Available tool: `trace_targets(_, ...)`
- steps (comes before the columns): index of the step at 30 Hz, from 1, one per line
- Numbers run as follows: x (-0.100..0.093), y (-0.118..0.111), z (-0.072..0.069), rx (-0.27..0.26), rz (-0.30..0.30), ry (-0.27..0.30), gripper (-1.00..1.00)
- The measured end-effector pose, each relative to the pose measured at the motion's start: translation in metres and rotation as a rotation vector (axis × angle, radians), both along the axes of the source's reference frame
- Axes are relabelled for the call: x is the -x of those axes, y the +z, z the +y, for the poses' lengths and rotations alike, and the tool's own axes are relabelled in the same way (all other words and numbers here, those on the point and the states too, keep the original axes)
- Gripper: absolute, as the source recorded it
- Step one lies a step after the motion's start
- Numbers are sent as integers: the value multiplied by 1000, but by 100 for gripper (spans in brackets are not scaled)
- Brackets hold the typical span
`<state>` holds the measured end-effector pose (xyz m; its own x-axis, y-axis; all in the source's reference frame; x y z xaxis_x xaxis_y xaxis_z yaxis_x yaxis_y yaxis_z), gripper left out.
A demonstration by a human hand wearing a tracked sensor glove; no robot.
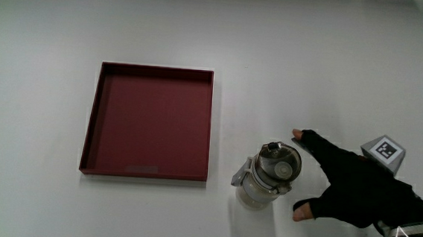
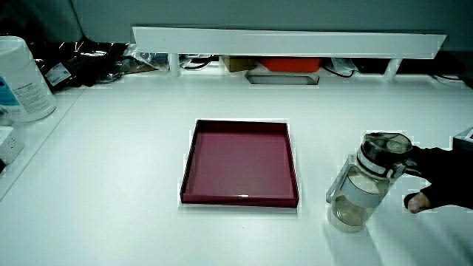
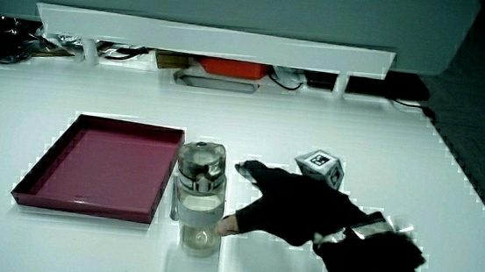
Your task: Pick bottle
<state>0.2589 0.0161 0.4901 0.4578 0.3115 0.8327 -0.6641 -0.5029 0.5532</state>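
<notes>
Reaching beside the bottle (image 1: 269,175), the hand (image 1: 352,192) (wrist cut off) spreads its fingers.

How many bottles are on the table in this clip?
1. The clear bottle stands upright on the table beside the red tray, with the hand open next to it, not yet gripping. None looks hidden.

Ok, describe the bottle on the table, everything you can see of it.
The bottle is clear, plastic by the look, with a grey lid that carries a spout cap and a side loop. It stands upright on the white table, close beside the dark red tray and outside it. The hand is beside it, fingers spread toward it; contact cannot be told. It looks nearly empty.
</notes>
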Motion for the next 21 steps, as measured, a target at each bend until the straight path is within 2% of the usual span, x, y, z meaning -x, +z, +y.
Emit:
trace_targets(1, 2, 4, 1, 2, 17, -6, 0)
trace_targets(2, 5, 8, 3, 13, -4, -3, 0)
trace_targets(6, 15, 18, 7, 30, -39, -1, 0)
trace_targets(8, 18, 24, 9, 48, -36, 1, 0)
trace_targets(10, 22, 28, 10, 63, -65, 2, 0)
trace_targets(13, 29, 31, 13, 82, -62, 6, 0)
trace_targets(15, 32, 36, 14, 72, -83, 9, 0)
trace_targets(21, 42, 45, 16, 96, -114, 14, 0)
